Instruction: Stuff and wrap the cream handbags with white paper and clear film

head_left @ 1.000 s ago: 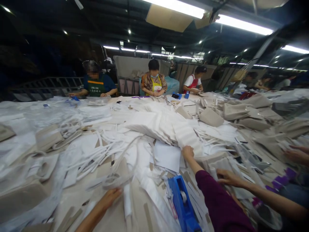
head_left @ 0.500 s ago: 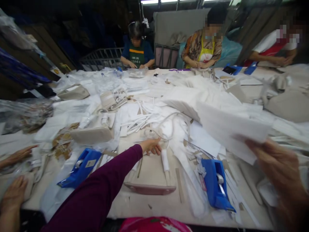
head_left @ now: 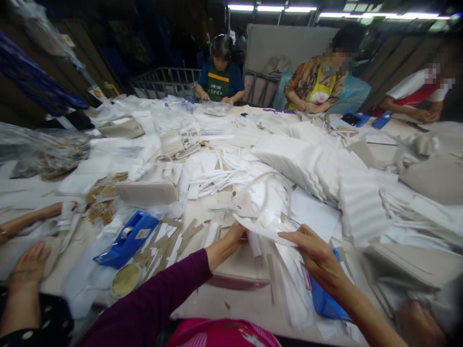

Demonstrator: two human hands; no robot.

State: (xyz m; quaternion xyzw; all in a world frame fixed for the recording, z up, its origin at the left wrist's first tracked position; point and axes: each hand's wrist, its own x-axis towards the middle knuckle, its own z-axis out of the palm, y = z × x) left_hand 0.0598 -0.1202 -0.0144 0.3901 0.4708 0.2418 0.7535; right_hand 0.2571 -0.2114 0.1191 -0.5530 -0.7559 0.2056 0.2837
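My left hand (head_left: 230,241), in a purple sleeve, is closed at the left end of a thin white foam sheet (head_left: 265,232), its fingertips partly hidden. From the right, my right hand (head_left: 311,248) pinches the sheet's other end between thumb and fingers. Beneath the sheet lies a beige handbag (head_left: 240,270) with a pinkish-brown bottom edge, flat on the table in front of me. White-wrapped handle parts show beside my left hand. A stack of wavy white foam sheets (head_left: 325,168) spreads beyond my right hand.
Blue tape dispensers stand left (head_left: 126,239) and right (head_left: 321,294), the right one partly behind my forearm. Paper strips (head_left: 166,241) and a tape roll (head_left: 126,279) lie left. Co-worker's hands (head_left: 31,265) rest at far left; another person's hand (head_left: 419,323) is lower right. Several people sit opposite.
My right hand has brought the white sheet from the right to above the bag. My left hand has closed at its left end. The view has shifted slightly.
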